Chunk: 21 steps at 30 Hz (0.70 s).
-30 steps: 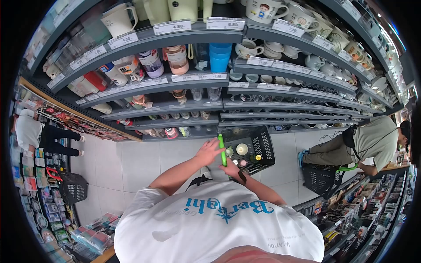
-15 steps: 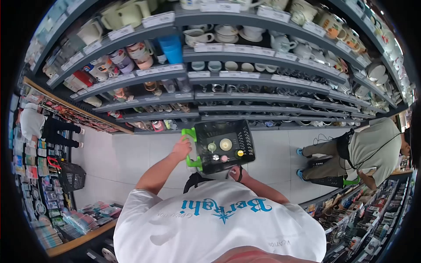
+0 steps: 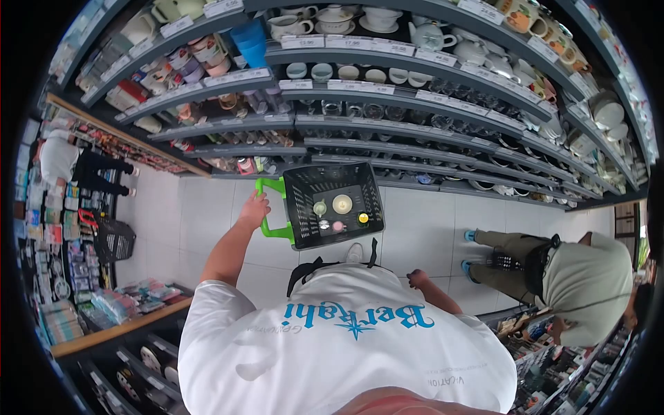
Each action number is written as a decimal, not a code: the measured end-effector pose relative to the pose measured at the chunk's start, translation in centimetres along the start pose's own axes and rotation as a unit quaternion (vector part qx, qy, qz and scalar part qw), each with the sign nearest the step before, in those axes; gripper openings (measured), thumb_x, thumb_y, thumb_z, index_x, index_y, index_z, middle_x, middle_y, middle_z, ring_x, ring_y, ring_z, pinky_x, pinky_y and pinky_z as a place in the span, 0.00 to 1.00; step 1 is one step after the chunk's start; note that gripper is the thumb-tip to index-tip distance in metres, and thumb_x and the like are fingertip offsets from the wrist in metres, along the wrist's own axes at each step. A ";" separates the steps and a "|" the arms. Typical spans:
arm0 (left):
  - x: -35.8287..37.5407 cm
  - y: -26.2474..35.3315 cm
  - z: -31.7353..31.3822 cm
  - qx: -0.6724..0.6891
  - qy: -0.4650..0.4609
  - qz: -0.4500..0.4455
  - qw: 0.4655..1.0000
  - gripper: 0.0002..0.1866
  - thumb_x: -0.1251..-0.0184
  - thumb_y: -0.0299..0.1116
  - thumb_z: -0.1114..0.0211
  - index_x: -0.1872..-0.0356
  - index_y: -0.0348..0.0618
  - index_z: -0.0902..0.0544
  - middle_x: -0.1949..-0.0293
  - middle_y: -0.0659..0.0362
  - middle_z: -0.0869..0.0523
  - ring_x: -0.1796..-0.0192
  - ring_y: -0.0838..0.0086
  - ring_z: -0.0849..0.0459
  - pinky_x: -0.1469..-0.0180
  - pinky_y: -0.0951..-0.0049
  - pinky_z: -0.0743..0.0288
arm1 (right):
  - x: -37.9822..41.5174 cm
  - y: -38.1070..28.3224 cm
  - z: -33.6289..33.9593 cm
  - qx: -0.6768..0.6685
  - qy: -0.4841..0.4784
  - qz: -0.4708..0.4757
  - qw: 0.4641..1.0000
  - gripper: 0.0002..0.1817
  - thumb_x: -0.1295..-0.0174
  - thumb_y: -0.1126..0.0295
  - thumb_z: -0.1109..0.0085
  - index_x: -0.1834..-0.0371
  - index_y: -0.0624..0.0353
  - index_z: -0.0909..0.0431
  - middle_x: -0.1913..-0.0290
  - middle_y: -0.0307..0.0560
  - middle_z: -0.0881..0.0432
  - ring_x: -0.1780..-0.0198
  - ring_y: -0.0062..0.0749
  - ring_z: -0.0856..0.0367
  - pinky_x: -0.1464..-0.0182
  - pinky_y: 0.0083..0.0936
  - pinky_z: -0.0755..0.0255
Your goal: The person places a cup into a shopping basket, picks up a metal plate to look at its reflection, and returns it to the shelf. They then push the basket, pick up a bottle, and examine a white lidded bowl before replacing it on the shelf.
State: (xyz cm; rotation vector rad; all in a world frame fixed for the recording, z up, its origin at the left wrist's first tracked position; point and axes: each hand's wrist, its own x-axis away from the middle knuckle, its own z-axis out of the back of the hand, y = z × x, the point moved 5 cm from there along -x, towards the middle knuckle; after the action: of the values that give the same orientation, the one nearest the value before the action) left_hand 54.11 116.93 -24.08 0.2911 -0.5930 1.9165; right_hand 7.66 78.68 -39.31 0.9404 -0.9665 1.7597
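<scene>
Your left hand (image 3: 256, 207) wraps its fingers round the green handle (image 3: 278, 232); hold the basket (image 3: 300, 214) level. Right hand (image 3: 418, 278): fingers' state I cannot tell.

Five little things (image 3: 342, 204), pale, pink and yellow, are carried in the black basket (image 3: 302, 216) beside the left hand (image 3: 256, 206).

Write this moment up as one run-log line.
left hand: gripping green handle | basket: small items inside | right hand: apart from basket, finger state unclear
</scene>
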 end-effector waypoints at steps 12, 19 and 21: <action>10.0 0.8 -3.8 0.069 -0.054 0.132 0.987 0.10 0.43 0.32 0.44 0.61 0.55 0.18 0.51 0.63 0.22 0.32 0.70 0.38 0.28 0.58 0.52 | 0.2 -6.9 -0.7 -0.004 -0.083 0.094 0.992 0.17 0.40 0.56 0.45 0.62 0.60 0.23 0.71 0.46 0.18 0.72 0.29 0.18 0.73 0.28 0.24; 16.9 2.6 -6.4 0.108 -0.084 0.214 0.967 0.09 0.45 0.33 0.42 0.63 0.54 0.18 0.52 0.62 0.22 0.33 0.67 0.37 0.30 0.56 0.48 | -0.1 -13.1 -0.6 -0.042 -0.093 0.110 0.989 0.16 0.37 0.57 0.48 0.57 0.58 0.26 0.66 0.45 0.18 0.70 0.28 0.18 0.70 0.25 0.27; 18.9 3.8 -7.3 0.125 -0.080 0.239 0.959 0.09 0.46 0.32 0.42 0.63 0.53 0.18 0.52 0.61 0.21 0.34 0.66 0.36 0.30 0.55 0.49 | -0.8 -13.0 -0.8 -0.020 -0.096 0.116 0.988 0.16 0.38 0.57 0.48 0.57 0.58 0.26 0.67 0.44 0.19 0.71 0.28 0.19 0.70 0.25 0.27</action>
State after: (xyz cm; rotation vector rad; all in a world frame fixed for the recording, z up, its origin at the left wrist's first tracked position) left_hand 43.40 134.46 -22.68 0.5047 -0.5617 2.4604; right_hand 19.86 82.96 -37.52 1.0181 -1.2752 1.8572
